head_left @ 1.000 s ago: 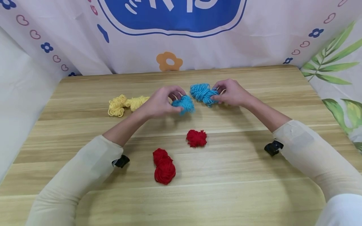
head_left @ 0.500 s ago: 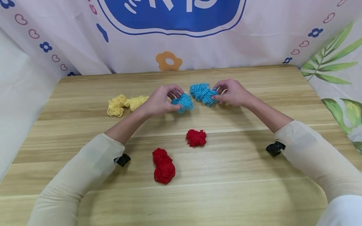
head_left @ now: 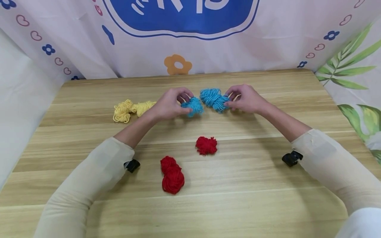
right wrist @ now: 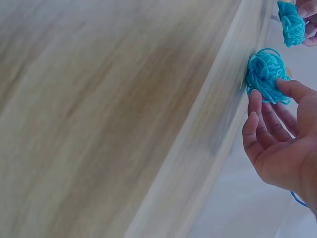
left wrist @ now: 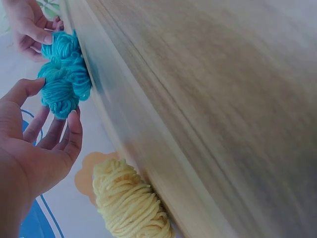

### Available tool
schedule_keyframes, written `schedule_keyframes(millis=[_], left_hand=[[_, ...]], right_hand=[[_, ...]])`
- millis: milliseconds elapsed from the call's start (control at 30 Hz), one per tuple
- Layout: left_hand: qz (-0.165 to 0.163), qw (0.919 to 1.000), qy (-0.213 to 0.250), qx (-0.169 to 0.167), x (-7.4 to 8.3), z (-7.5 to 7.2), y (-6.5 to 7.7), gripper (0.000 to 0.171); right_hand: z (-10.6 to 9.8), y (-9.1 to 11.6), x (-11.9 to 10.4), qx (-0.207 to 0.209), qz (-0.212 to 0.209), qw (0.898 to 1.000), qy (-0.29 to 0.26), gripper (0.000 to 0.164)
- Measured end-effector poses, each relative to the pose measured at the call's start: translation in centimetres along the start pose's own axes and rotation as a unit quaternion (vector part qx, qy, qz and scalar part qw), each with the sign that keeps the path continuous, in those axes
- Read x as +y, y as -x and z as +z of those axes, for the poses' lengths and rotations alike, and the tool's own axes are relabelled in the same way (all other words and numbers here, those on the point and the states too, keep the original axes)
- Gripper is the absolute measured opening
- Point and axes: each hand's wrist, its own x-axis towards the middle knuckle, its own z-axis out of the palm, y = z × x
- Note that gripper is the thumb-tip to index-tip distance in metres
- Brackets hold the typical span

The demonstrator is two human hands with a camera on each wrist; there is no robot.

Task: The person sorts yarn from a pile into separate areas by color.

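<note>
My left hand pinches a small blue yarn bundle between thumb and fingers, slightly above the table near its back. Just to the right lies a larger blue yarn skein, pinched in at its middle. The thumb and fingers of my right hand grip its right end. In the right wrist view the larger skein sits against the tabletop, with the small bundle apart from it. The left wrist view shows my left hand with its thumb and fingers around the small bundle.
Yellow yarn lies on the wooden table at the left, partly behind my left hand. A small red yarn bundle is near the middle, and a longer red skein lies nearer. A printed cloth hangs behind the table.
My left hand has moved slightly away toward the table's back, carrying the small blue bundle. The right hand has barely shifted; the larger skein and the red and yellow yarn stay put.
</note>
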Motion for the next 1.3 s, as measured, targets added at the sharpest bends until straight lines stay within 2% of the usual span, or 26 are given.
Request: schedule_keyframes(millis=[267, 1300], left_hand=[[-0.013, 0.9999, 0.008, -0.002, -0.2, 0.1, -0.4, 0.043], [-0.008, 0.9999, 0.000, -0.009, -0.6, 0.9, -2.0, 0.040]], right_hand=[[-0.1, 0.2, 0.2, 0.003, -0.001, 1.000, 0.006, 0.026], [-0.8, 1.7, 0.0, 0.007, -0.016, 1.000, 0.011, 0.023]])
